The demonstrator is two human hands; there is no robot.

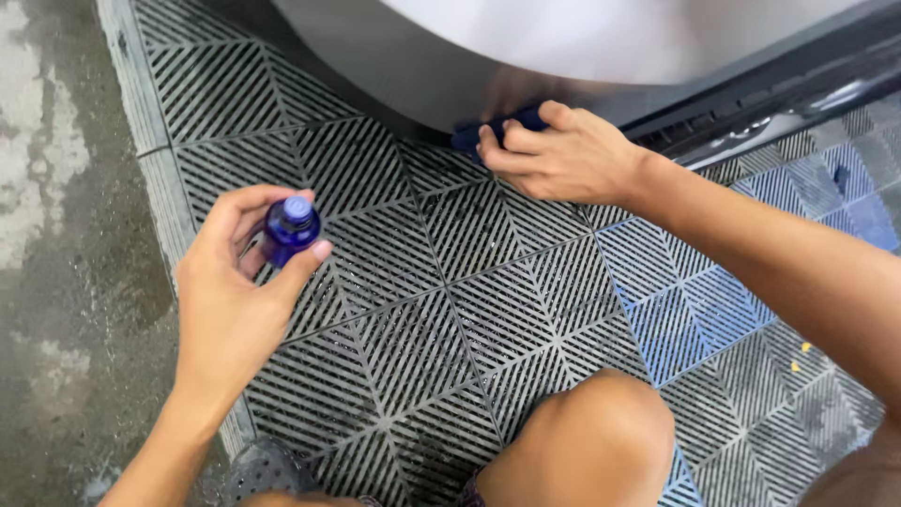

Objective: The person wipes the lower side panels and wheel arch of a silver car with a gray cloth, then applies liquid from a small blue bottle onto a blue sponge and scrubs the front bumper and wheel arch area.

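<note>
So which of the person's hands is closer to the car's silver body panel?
Right. The right hand presses a blue pad against the panel; the left hand holds a blue bottle away from it.

No sleeves are worn on either forearm; both hands, left point(230, 305) and right point(563, 155), are ungloved, and a bare knee point(591, 441) is seen at six o'clock.

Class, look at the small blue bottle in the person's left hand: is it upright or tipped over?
Upright. The small blue bottle stands with its top facing up toward the camera, gripped between the fingers of the left hand.

Blue pad point(488, 130) mostly hidden under right hand point(563, 155).
</note>
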